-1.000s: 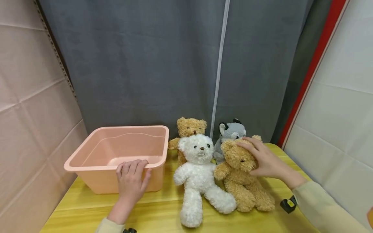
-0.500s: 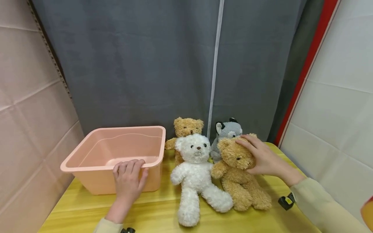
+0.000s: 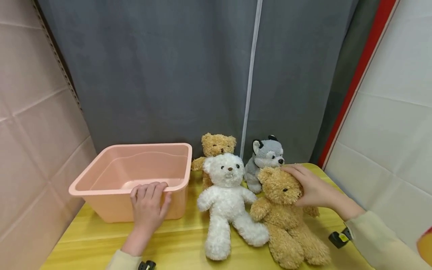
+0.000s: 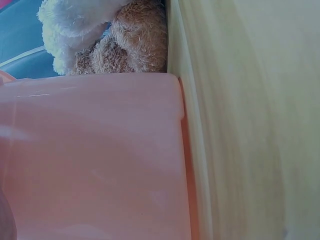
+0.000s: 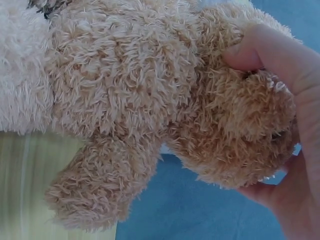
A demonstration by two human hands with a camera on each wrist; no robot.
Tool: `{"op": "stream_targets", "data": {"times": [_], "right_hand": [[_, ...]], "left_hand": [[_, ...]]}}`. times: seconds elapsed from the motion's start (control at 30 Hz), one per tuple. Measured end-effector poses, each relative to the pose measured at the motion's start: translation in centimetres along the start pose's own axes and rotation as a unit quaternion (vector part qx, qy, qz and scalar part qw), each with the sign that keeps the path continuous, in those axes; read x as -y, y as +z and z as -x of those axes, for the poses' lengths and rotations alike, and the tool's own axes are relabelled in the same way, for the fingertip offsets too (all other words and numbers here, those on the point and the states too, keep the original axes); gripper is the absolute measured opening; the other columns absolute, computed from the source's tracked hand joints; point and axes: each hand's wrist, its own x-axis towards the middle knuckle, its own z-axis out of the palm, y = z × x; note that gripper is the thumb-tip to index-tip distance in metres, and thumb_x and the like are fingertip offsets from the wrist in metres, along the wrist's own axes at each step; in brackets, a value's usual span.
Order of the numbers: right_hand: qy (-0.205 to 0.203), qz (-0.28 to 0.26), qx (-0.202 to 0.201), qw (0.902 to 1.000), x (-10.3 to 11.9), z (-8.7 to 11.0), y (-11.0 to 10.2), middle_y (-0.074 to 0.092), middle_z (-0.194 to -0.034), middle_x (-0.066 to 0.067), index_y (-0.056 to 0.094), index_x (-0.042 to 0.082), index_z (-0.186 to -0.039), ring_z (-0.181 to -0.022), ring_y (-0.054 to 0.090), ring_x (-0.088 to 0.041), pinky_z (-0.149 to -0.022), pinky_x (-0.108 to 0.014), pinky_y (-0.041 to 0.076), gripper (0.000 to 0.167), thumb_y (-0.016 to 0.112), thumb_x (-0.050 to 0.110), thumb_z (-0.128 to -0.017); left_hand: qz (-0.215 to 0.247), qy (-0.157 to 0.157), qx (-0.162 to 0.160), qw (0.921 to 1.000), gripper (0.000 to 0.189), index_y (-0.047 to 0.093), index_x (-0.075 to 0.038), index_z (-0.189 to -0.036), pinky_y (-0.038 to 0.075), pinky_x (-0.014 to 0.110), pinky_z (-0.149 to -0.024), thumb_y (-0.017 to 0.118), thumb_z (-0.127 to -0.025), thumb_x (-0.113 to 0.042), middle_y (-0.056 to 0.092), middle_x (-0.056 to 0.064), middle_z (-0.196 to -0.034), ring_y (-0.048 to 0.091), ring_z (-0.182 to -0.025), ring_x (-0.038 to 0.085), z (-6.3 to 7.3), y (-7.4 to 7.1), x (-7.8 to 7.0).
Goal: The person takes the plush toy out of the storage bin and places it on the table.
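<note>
My right hand (image 3: 315,189) grips the head of a brown teddy bear (image 3: 281,221) at the front right of the table. In the right wrist view the thumb presses into the fur and the other fingers wrap round the far side of the bear's head (image 5: 235,120). My left hand (image 3: 148,204) is hooked over the front rim of a pink plastic tub (image 3: 111,204), fingertips inside and thumb outside. Beside the brown bear sits a white teddy bear (image 3: 229,202). A second brown teddy bear (image 3: 217,144) is partly hidden behind the white one. A grey husky plush (image 3: 266,153) sits behind the held bear.
All stands on a yellow wood-grain table (image 3: 179,251). A grey curtain (image 3: 162,75) hangs right behind it. White panels (image 3: 388,138) close in on the right, pinkish ones (image 3: 37,150) on the left. Inside the tub I see only its bare walls and floor.
My right hand has drawn the held brown bear forward and slightly right, so more of the husky plush shows behind it. The left hand keeps its place on the tub rim.
</note>
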Motion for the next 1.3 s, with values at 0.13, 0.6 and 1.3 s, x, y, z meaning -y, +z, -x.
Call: {"op": "stream_targets", "data": {"times": [0.13,0.6,1.3], "right_hand": [[0.013,-0.015,0.004,0.9998,-0.1,0.0,-0.1,0.039,-0.140,-0.016,0.036,0.009,-0.146,-0.121,0.043,-0.036,-0.085,-0.056,0.044,0.107,0.090,0.014,-0.054],[0.009,-0.009,-0.006,0.9999,-0.4,0.4,0.6,0.035,-0.144,-0.023,0.033,0.010,-0.149,-0.127,0.036,-0.045,-0.090,-0.062,0.039,0.107,0.090,0.016,-0.059],[0.039,-0.030,-0.018,0.9986,-0.7,1.6,-0.2,0.030,-0.151,-0.017,0.033,0.016,-0.151,-0.131,0.034,-0.043,-0.087,-0.061,0.042,0.100,0.088,0.017,-0.067]], "left_hand": [[0.002,0.001,-0.004,1.0000,0.045,0.061,-0.006,-0.103,0.023,0.055,-0.086,0.039,-0.100,-0.045,0.061,0.011,-0.097,0.047,-0.087,0.034,-0.2,0.0,0.2],[0.004,0.000,-0.005,1.0000,0.044,0.062,-0.007,-0.103,0.024,0.055,-0.085,0.040,-0.099,-0.046,0.060,0.010,-0.097,0.047,-0.088,0.034,0.2,0.0,-0.2],[0.004,-0.004,0.000,1.0000,0.045,0.061,-0.007,-0.103,0.023,0.055,-0.085,0.038,-0.100,-0.046,0.060,0.010,-0.098,0.046,-0.088,0.034,0.0,-0.1,-0.1]]}}
